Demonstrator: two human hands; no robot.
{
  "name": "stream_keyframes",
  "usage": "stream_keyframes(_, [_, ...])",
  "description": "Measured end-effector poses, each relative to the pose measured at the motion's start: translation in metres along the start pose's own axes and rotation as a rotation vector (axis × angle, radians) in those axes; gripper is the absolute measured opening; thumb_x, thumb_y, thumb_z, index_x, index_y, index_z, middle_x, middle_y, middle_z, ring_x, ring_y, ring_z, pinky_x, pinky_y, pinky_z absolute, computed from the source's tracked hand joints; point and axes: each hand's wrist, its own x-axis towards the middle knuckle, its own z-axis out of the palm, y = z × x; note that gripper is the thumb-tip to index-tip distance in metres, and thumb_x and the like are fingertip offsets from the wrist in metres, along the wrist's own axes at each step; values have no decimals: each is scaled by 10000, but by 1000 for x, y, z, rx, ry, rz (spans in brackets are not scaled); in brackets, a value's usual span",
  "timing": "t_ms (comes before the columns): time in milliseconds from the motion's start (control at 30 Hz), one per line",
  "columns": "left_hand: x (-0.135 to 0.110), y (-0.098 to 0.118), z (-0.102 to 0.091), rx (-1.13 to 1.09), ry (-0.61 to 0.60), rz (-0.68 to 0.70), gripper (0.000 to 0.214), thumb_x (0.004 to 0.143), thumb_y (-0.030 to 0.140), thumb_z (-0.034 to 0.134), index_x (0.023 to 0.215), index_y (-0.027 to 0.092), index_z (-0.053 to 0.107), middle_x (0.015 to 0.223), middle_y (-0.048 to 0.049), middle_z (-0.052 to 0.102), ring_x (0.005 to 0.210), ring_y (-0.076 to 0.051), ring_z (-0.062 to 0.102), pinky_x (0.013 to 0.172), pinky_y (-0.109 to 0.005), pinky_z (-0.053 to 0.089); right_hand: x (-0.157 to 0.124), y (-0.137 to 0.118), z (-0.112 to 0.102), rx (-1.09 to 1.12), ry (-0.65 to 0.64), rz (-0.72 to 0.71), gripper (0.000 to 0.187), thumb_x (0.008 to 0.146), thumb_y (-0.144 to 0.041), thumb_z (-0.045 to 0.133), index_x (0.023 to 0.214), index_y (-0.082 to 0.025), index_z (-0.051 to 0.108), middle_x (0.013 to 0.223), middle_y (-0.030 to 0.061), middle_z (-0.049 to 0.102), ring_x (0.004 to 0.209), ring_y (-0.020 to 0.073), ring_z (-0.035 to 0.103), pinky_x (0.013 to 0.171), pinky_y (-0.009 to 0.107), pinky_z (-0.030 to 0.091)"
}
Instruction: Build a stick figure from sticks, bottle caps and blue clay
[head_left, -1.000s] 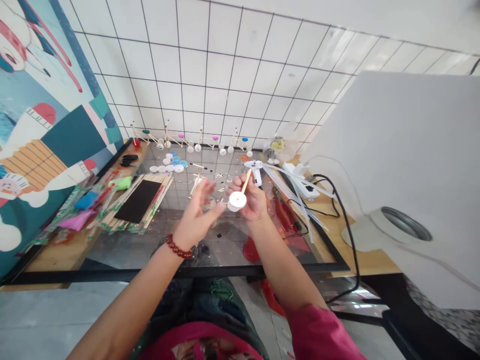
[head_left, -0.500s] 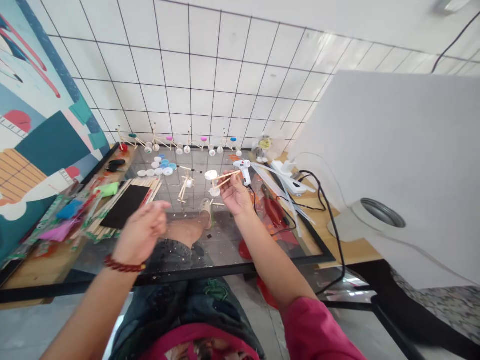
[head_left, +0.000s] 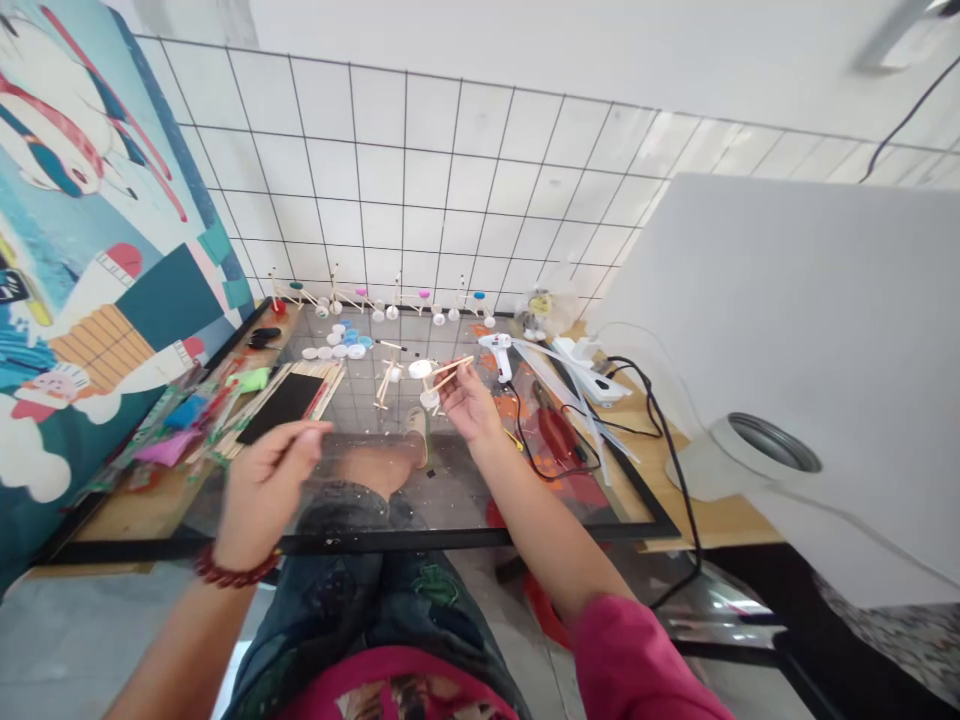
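My right hand [head_left: 466, 403] is stretched out over the middle of the glass table [head_left: 450, 500], its fingers pinched on a small stick-and-cap model [head_left: 435, 375] made of thin wooden sticks with white bottle caps as wheels. My left hand [head_left: 266, 485] hovers nearer to me above the table's front left part, fingers loosely curled; I see nothing in it. A red bead bracelet [head_left: 232, 573] circles the left wrist. Another stick model [head_left: 388, 378] stands on the glass just left of the held one.
Several finished stick models [head_left: 375, 298] line the tiled back wall. Loose bottle caps [head_left: 341, 340], a stick bundle with black sheet [head_left: 289, 395], a white glue gun [head_left: 499, 352], a power strip [head_left: 592, 375] with black cables and a grey box [head_left: 810, 370] surround the work spot.
My right hand carried the stick-and-cap piece forward, away from me, and lowered it toward the glass. My left hand drew back leftward and its fingers curled in.
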Motion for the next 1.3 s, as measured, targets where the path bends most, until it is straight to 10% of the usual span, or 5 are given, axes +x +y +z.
stream_keyframes(167, [27, 6, 74, -262, -251, -227, 471, 685, 545, 963, 997, 214, 839, 960, -70, 805, 947, -236, 731, 904, -364, 586, -4, 5, -6, -43, -121, 27, 184, 915, -137, 803, 846, -258, 683, 828, -37, 810, 727, 114, 748, 759, 217, 654])
stream_keyframes(333, [58, 2, 105, -524, -468, -530, 611, 694, 643, 965, 1071, 181, 832, 1132, -131, 812, 1041, -254, 733, 880, -357, 573, -5, 8, -8, -115, -216, 64, 188, 786, -219, 924, 819, -236, 739, 765, -4, 799, 664, 162, 742, 662, 266, 652])
stream_keyframes(567, [58, -4, 102, -473, -662, -528, 501, 670, 505, 1005, 1040, 195, 870, 1063, -110, 823, 991, -239, 738, 862, -339, 575, -3, 17, -12, -470, -292, -52, 248, 714, -389, 965, 902, -281, 844, 788, -8, 794, 699, 179, 672, 687, 303, 587])
stream_keyframes(767, [62, -10, 105, -347, -651, -359, 406, 656, 575, 948, 773, 199, 851, 790, -59, 796, 769, -204, 676, 806, -336, 541, 0, 24, -14, -628, -334, -116, 312, 721, -397, 944, 968, -262, 810, 756, -22, 758, 723, 183, 678, 743, 318, 584])
stream_keyframes(1300, [46, -28, 103, -480, -535, -579, 555, 495, 630, 1051, 705, 174, 815, 759, -58, 772, 722, -181, 683, 752, -332, 590, -6, 22, -15, -845, -399, -41, 92, 820, -261, 859, 873, -200, 817, 789, -10, 801, 753, 160, 695, 778, 286, 574])
